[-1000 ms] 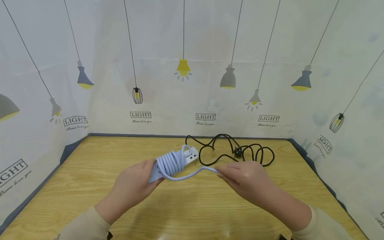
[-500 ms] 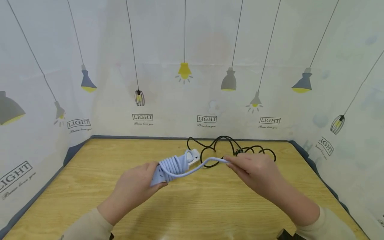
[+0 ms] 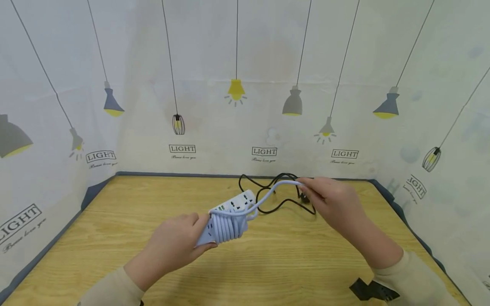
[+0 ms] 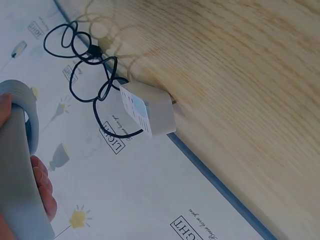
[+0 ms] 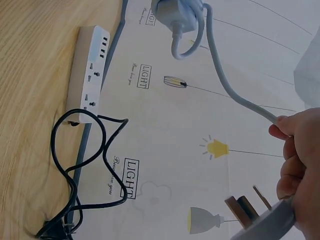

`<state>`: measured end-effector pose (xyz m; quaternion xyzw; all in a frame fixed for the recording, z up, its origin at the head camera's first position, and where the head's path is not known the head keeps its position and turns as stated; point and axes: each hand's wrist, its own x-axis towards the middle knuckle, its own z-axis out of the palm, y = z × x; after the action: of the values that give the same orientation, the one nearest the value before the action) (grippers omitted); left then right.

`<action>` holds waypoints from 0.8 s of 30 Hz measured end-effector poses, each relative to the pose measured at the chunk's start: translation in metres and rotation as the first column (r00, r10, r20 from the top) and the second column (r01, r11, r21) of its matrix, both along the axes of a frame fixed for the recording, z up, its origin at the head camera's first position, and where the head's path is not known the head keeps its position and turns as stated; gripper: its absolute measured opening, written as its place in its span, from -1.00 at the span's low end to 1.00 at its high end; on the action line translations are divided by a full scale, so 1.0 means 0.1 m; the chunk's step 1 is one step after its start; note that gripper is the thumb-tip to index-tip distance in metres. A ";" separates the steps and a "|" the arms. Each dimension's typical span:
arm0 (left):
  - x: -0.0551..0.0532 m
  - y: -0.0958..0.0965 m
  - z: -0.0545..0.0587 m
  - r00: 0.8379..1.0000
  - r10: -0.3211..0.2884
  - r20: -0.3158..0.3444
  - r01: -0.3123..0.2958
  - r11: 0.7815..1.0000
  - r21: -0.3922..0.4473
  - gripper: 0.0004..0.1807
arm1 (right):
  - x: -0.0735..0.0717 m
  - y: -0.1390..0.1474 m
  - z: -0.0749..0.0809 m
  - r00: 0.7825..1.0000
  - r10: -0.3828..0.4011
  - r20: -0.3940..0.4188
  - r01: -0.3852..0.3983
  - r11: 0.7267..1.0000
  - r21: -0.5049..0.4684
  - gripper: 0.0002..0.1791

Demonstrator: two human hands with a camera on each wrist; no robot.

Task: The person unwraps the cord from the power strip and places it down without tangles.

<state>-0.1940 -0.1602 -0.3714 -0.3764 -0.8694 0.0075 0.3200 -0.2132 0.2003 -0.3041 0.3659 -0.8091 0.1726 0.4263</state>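
Observation:
My left hand (image 3: 174, 240) grips one end of a light-blue power strip (image 3: 204, 237); its fingers (image 4: 46, 192) curl round the strip in the left wrist view. Several turns of blue cord (image 3: 228, 228) are wound round the strip's middle. From the wrap, a free length of the cord (image 5: 225, 85) rises to my right hand (image 3: 337, 208), which pinches it between thumb and fingers. A blue-grey plug (image 5: 270, 222) with metal prongs shows beside the right hand in the right wrist view. In the head view that plug is hidden.
Behind the blue strip, a white power strip (image 3: 245, 199) lies on the wooden table (image 3: 268, 263). Its looped black cord (image 5: 53, 140) ends in a black plug (image 5: 55, 230). A lamp-printed backdrop (image 3: 214, 123) encloses the table's back and sides.
My right hand has moved up and away, drawing the cord over the top of the wrap. The left hand has lowered the blue strip slightly, exposing more of the white one.

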 end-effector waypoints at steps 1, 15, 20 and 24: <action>0.00 0.00 -0.01 1.000 -0.011 -0.003 0.011 1.000 0.001 -0.34 | -0.01 0.01 -0.01 1.000 -0.005 0.008 0.005 1.000 -0.002 -0.42; 0.01 -0.03 -0.03 0.994 -0.112 -0.010 0.112 0.994 0.007 -0.33 | -0.24 0.17 -0.11 0.995 -0.075 0.073 0.076 0.997 -0.007 -0.75; 0.03 -0.04 0.01 0.990 -0.139 0.001 0.139 0.990 0.020 -0.32 | -0.29 0.26 -0.20 0.984 -0.127 0.124 0.125 0.992 0.022 -0.78; 0.03 -0.06 0.04 0.987 -0.160 -0.010 0.160 0.986 0.045 -0.36 | -0.31 0.32 -0.28 0.976 -0.162 0.148 0.155 0.986 0.062 -0.83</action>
<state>-0.1906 -0.1667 -0.3674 -0.4376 -0.8352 -0.0369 0.3309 -0.2444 0.2324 -0.3321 0.2964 -0.8699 0.1453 0.3665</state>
